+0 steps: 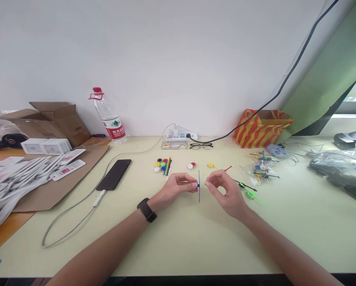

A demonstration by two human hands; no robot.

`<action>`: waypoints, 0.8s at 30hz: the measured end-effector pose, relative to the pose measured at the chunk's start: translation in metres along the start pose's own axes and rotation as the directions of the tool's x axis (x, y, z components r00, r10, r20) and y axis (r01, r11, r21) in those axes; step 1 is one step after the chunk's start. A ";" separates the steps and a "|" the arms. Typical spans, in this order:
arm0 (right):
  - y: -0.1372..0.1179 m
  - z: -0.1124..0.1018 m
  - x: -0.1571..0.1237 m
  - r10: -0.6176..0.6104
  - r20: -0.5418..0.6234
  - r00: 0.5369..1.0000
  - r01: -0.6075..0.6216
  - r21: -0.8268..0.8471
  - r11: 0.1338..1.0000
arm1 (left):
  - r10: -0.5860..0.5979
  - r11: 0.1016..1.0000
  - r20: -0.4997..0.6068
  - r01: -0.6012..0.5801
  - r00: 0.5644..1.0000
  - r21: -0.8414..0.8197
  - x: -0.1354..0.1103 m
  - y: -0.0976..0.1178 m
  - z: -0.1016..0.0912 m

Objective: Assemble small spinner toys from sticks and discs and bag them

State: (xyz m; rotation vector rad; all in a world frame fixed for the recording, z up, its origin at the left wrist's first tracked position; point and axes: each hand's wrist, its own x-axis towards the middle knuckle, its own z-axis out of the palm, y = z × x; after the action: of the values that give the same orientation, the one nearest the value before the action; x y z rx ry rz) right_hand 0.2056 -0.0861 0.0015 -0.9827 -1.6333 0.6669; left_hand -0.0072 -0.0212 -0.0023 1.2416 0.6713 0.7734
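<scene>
My left hand [178, 185] pinches a small blue piece at the middle of a thin blue stick [199, 186] that stands upright above the pale table [178, 238]. My right hand [224, 190] is curled just right of the stick, its fingertips pinched together near it; whether it touches the stick is unclear. A black watch [146, 209] sits on my left wrist. Beyond the hands lie several small coloured discs and sticks [162, 165], a red-and-white disc [191, 165] and a yellow disc [211, 165]. A green disc on a black stick [247, 189] lies beside my right hand.
A black phone [114, 174] with a white cable lies to the left, near a water bottle [109, 116], cardboard boxes [58, 119] and white packets [22, 171]. A power strip [180, 136], glasses [201, 146], a striped bag [259, 128] and a plastic bag of parts [259, 167] stand behind.
</scene>
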 end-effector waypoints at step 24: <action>0.007 -0.001 -0.001 -0.023 0.099 0.995 0.036 -0.129 0.991 | 0.026 1.000 -0.029 -0.025 0.999 0.012 0.000 0.001 -0.001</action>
State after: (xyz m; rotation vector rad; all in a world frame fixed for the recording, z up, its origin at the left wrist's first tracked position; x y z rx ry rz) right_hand 0.2088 -0.0841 -0.0043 -1.0317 -1.7923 0.6019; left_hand -0.0081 -0.0206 -0.0017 1.2540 0.6856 0.8106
